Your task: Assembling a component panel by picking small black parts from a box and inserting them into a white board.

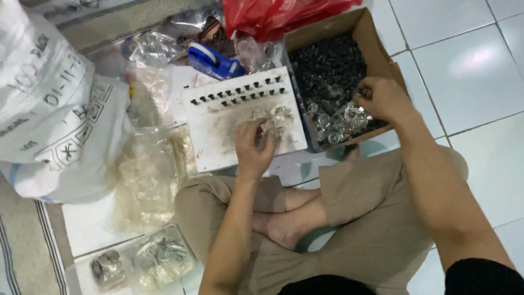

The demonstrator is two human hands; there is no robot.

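I sit cross-legged on a tiled floor. My left hand (252,146) rests on a white board (218,136), its fingers pinched on small clear plastic pieces (278,121) piled there. Two rows of small black screws (240,93) stand along the board's far edge. My right hand (382,98) reaches into a cardboard box (376,43) that holds many black screws (327,68) and clear round pieces (341,121); its fingers are curled among them, and what they hold is hidden.
A large white sack (49,109) lies at the left. Clear plastic bags (147,180) of parts sit beside my knee, with more bags (158,257) nearer. A blue tape dispenser (215,61) and a red plastic bag (278,16) lie beyond the board.
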